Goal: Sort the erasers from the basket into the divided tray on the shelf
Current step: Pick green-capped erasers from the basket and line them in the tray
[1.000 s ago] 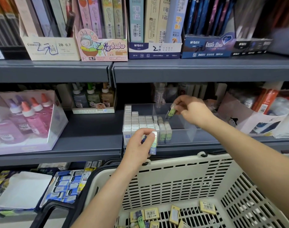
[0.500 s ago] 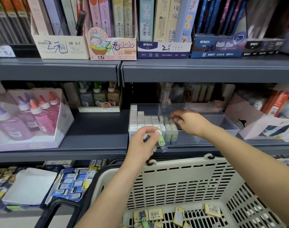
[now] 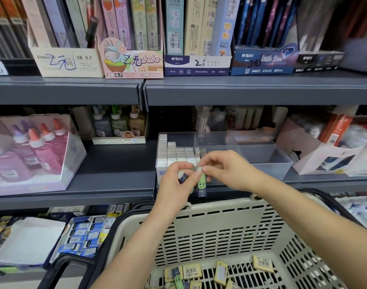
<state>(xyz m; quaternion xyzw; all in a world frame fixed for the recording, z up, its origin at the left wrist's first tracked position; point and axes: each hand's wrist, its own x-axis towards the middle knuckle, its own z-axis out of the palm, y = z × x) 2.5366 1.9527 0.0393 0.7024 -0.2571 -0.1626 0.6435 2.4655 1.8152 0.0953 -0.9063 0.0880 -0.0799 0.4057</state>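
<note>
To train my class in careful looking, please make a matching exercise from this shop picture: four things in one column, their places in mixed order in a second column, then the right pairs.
Things
1. green eraser
2. white erasers
3. cream barcoded erasers
4. pink glue bottles

Places
A. on the floor of the basket
B. in a display box at the left of the shelf
C. pinched between the left hand and right hand
D. in rows in the left compartment of the clear tray

Pairs: 1-C, 2-D, 3-A, 4-B
</note>
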